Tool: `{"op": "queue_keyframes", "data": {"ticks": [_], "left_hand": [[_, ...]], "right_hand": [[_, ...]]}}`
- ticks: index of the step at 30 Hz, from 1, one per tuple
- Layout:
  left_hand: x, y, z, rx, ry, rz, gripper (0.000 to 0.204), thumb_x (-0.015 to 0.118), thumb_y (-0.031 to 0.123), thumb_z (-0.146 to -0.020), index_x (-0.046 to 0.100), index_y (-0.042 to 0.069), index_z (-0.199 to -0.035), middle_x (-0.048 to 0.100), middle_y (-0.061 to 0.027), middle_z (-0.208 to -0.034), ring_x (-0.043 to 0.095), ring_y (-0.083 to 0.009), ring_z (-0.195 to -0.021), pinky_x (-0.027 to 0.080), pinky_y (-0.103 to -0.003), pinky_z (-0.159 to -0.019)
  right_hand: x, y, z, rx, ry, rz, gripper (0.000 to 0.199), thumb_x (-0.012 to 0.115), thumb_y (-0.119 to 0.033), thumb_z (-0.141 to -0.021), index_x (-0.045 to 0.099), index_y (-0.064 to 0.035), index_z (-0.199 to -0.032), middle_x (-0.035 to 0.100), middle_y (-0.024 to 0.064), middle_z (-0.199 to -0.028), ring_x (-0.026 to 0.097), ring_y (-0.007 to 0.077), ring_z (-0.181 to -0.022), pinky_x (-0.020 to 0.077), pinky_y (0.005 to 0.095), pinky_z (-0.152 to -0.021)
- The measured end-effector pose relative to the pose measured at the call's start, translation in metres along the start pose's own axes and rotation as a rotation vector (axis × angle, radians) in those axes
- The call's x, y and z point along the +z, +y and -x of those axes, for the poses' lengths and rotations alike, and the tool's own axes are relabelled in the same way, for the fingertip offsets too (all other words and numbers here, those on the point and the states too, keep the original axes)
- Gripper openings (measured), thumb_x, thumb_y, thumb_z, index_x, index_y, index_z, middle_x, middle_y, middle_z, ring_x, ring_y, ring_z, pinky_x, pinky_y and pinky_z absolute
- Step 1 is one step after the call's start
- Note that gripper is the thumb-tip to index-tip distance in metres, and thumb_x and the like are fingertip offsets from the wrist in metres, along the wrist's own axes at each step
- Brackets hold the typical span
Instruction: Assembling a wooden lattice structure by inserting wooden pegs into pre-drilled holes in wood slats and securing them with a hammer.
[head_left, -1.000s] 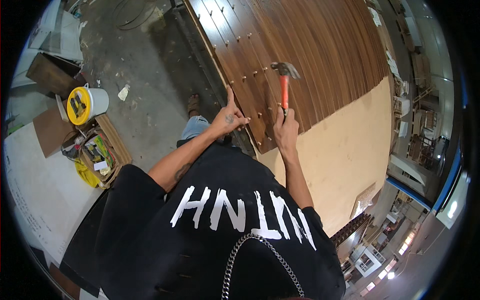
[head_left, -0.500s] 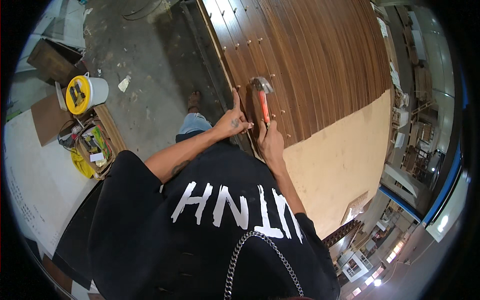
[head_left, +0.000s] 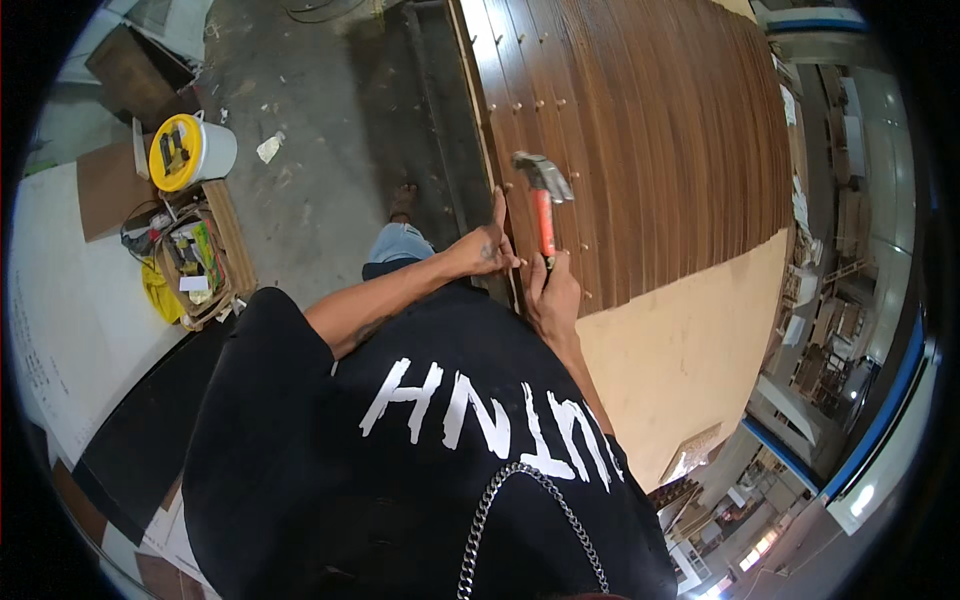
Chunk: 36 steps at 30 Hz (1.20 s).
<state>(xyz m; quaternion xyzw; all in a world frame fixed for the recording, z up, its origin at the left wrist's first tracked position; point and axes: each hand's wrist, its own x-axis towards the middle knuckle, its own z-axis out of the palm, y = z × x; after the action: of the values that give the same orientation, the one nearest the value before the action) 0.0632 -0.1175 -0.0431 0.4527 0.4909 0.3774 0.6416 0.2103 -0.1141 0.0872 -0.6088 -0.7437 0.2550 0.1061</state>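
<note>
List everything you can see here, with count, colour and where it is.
Hammer: one, orange handle, grey head, in right hand over the slats.
Slatted panel: one, dark brown, upper centre, studded with small pegs.
Plain board: one, tan, under the panel, right.
Bucket: one, white with yellow lid, floor upper left.
Crate: one, wooden, holding mixed items, floor left.
Left hand: one, finger pressed at the panel edge.
Right hand: one, grip closed on the hammer handle.

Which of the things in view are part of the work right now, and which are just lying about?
In use:
hammer in right hand
slatted wood panel
left hand on panel edge

Lying about:
white bucket with yellow lid
wooden crate of tools
crumpled paper scrap
</note>
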Motion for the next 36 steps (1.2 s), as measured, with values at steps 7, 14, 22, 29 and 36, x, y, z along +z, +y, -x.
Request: {"op": "queue_keyframes", "data": {"ticks": [7, 14, 22, 29, 36], "left_hand": [[-0.057, 0.044, -0.043, 0.012, 0.185, 0.048, 0.085, 0.045, 0.029, -0.101, -0.022, 0.012, -0.149, 0.064, -0.0107, -0.072, 0.060, -0.0174, -0.052, 0.051, -0.030, -0.048], [-0.065, 0.052, -0.056, 0.087, 0.239, -0.017, 0.082, 0.042, 0.025, -0.101, -0.021, 0.002, -0.148, 0.062, -0.0139, -0.061, 0.059, -0.0202, -0.045, 0.050, -0.032, -0.045], [-0.077, 0.067, -0.058, -0.021, 0.144, -0.089, 0.084, 0.045, 0.013, -0.096, -0.021, -0.011, -0.142, 0.060, -0.0207, -0.055, 0.060, -0.0269, -0.042, 0.053, -0.035, -0.046], [-0.081, 0.072, -0.063, -0.040, 0.082, -0.027, 0.086, 0.041, 0.018, -0.099, -0.031, -0.009, -0.138, 0.061, -0.0180, -0.058, 0.059, -0.0245, -0.044, 0.051, -0.034, -0.045], [-0.083, 0.079, -0.061, -0.074, 0.054, -0.030, 0.086, 0.041, 0.016, -0.097, -0.029, -0.013, -0.137, 0.061, -0.0187, -0.057, 0.059, -0.0252, -0.042, 0.053, -0.034, -0.044]], "right_hand": [[-0.006, -0.042, -0.055, -0.044, 0.064, -0.085, 0.022, 0.051, -0.022, -0.098, 0.050, -0.0010, -0.095, 0.060, 0.0286, -0.071, 0.060, 0.0481, -0.068, 0.0438, 0.0531, -0.056], [0.024, -0.029, -0.098, -0.061, -0.052, 0.177, 0.029, 0.047, -0.028, -0.100, 0.048, -0.0001, -0.091, 0.060, 0.0287, -0.069, 0.060, 0.0493, -0.066, 0.0444, 0.0548, -0.055], [0.008, -0.033, -0.082, 0.083, 0.233, -0.086, 0.021, 0.051, -0.025, -0.099, 0.050, -0.0039, -0.100, 0.061, 0.0286, -0.073, 0.060, 0.0498, -0.068, 0.0418, 0.0542, -0.053], [0.018, -0.019, -0.088, 0.114, 0.127, 0.050, 0.027, 0.050, -0.029, -0.099, 0.047, -0.0025, -0.093, 0.060, 0.0293, -0.070, 0.059, 0.0502, -0.066, 0.0430, 0.0558, -0.055], [0.023, -0.011, -0.101, 0.174, 0.141, 0.185, 0.029, 0.048, -0.031, -0.099, 0.048, -0.0023, -0.092, 0.062, 0.0290, -0.073, 0.060, 0.0503, -0.069, 0.0441, 0.0548, -0.057]]}}
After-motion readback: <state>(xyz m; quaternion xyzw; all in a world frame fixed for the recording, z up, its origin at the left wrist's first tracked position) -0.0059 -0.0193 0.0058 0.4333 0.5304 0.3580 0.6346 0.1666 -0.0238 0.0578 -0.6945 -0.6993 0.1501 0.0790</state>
